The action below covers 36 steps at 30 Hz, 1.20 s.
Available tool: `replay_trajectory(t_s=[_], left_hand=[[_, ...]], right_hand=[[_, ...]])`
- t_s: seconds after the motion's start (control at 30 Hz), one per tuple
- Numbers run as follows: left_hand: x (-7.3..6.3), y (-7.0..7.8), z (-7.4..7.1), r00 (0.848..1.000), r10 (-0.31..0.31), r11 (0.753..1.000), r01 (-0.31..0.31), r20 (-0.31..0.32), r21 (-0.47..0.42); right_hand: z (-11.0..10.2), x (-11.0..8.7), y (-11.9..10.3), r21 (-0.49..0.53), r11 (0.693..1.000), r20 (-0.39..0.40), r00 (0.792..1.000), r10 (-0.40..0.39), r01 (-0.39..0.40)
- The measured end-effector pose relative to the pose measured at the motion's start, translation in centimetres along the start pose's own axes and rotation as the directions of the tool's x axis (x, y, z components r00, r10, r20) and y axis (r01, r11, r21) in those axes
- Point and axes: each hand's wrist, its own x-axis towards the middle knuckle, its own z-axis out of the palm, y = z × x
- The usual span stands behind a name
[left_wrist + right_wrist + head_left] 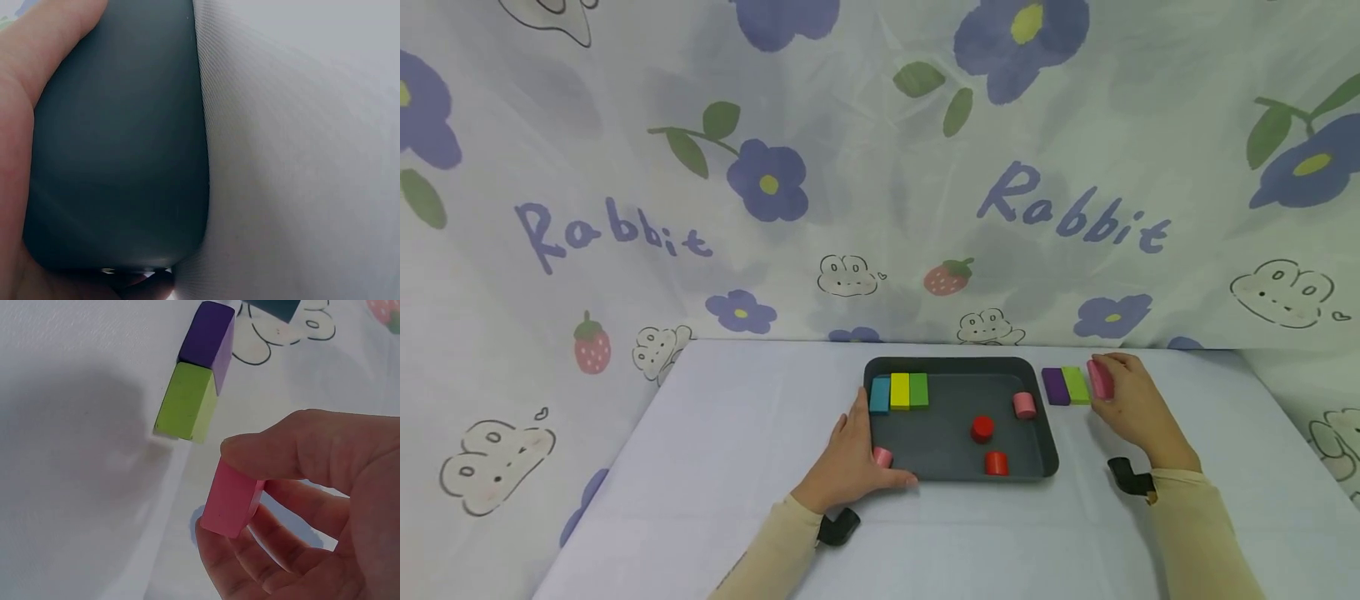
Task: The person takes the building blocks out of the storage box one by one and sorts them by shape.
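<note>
My right hand [1137,407] pinches a pink block [231,497] between thumb and fingertips, at the right end of a short row. Beside it in that row stand a lime-green block [1076,386] and a purple block [1056,387], touching each other. My left hand [847,458] rests against the near left corner of a dark grey tray [951,479], fingers straight along its left side and thumb along its front. Inside the tray, blue [880,396], yellow [900,391] and green [919,391] blocks stand side by side at the far left.
Also in the tray are a red cylinder [982,429], another red cylinder [996,463] near the front wall, a pink cylinder [1024,406] at right and a pink cylinder [882,457] by my left hand. A printed cloth [880,167] hangs behind the white table [737,400].
</note>
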Motion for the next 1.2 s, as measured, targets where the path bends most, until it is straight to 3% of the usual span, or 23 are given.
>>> replay_trajectory(t_s=[0.23, 0.5, 0.87, 1.2], left_hand=[[0.0, -0.1, 0.0, 1.000, 0.007, 1.000, -0.007, -0.009, 0.002], [0.0, -0.2, 0.2, 1.000, 0.009, 1.000, -0.009, -0.013, 0.000], [0.0, -0.1, 0.1, 1.000, 0.002, 1.000, -0.002, -0.002, -0.016], [0.1, 0.0, 0.1, 1.000, -0.007, 1.000, 0.007, 0.009, -0.008]], right_hand=[[0.4, 0.5, 0.7, -0.001, 1.000, -0.015, 1.000, -0.024, 0.024], [0.5, 0.8, 1.6, -0.028, 1.000, 0.060, 0.998, 0.011, -0.009], [0.9, 0.8, 2.3, -0.044, 0.999, 0.127, 0.992, -0.004, 0.010], [1.0, 0.9, 2.4, -0.066, 0.997, 0.140, 0.990, -0.030, 0.039]])
